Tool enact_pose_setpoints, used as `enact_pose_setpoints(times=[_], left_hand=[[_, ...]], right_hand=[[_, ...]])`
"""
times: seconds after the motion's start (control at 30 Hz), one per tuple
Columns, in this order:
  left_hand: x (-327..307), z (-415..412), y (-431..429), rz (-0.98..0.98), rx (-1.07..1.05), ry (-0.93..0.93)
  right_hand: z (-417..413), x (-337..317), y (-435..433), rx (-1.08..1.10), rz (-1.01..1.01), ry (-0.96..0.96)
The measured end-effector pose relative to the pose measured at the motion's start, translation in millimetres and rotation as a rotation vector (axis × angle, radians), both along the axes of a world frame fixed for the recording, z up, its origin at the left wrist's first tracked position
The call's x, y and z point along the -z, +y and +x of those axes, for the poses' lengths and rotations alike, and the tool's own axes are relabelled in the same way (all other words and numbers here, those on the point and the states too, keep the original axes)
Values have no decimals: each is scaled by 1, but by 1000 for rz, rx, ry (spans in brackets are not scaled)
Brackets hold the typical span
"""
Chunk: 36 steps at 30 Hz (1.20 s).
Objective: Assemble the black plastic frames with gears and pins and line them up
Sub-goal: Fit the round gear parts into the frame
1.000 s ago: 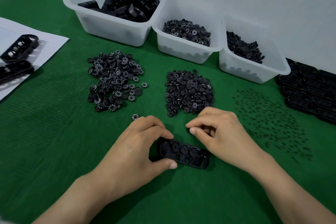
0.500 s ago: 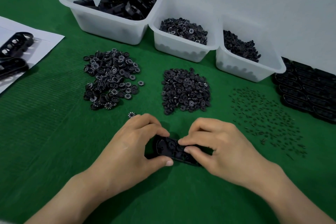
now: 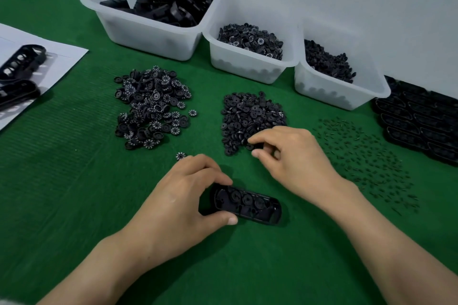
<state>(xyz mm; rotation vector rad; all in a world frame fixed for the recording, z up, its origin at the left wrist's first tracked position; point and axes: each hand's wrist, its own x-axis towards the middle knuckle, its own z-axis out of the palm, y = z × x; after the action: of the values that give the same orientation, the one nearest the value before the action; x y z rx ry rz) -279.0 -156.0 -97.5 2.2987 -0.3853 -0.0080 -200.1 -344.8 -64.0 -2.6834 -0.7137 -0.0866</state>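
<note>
A black plastic frame (image 3: 250,204) with several gears seated in it lies on the green mat near the front. My left hand (image 3: 183,195) grips its left end between thumb and fingers. My right hand (image 3: 290,158) is at the near edge of the pile of plain black gears (image 3: 250,119), with thumb and forefinger pinched on a gear (image 3: 257,146). A pile of numbered gears (image 3: 151,109) lies to the left, and one stray numbered gear (image 3: 181,156) sits just beyond my left hand. Small pins (image 3: 366,156) are scattered to the right.
Three translucent bins stand at the back: frames (image 3: 148,30), numbered gears (image 3: 247,62), small black parts (image 3: 342,91). Assembled frames (image 3: 418,121) are lined up at the far right. Two more frames (image 3: 19,62) rest on white paper at the left.
My right hand has left the frame and moved away from me to the plain gear pile, pinching a gear there. My left hand stays on the frame.
</note>
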Motion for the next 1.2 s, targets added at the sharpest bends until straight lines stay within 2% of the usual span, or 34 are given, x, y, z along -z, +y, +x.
enact_pose_setpoints(times=[0.17,0.33,0.7,0.77,0.83,0.97,1.2], left_hand=[[1,1,0,-8,1,3],[1,1,0,-4,8,3],[0,0,0,4,1,5],[0,0,0,2,2,5],[0,0,0,-1,4,1],[-1,0,0,0,7,-10],[-1,0,-1,3,-3,-18]], right_hand=[[7,4,7,17,-36,50],[-5,1,-5,-9,22,173],[-14,4,-12,37,215,287],[-21,-2,-19,-8,296,344],[-32,-7,-26,-101,280,369],[-46,-4,-28,-158,118,248],[-54,0,-24,-172,70,124]])
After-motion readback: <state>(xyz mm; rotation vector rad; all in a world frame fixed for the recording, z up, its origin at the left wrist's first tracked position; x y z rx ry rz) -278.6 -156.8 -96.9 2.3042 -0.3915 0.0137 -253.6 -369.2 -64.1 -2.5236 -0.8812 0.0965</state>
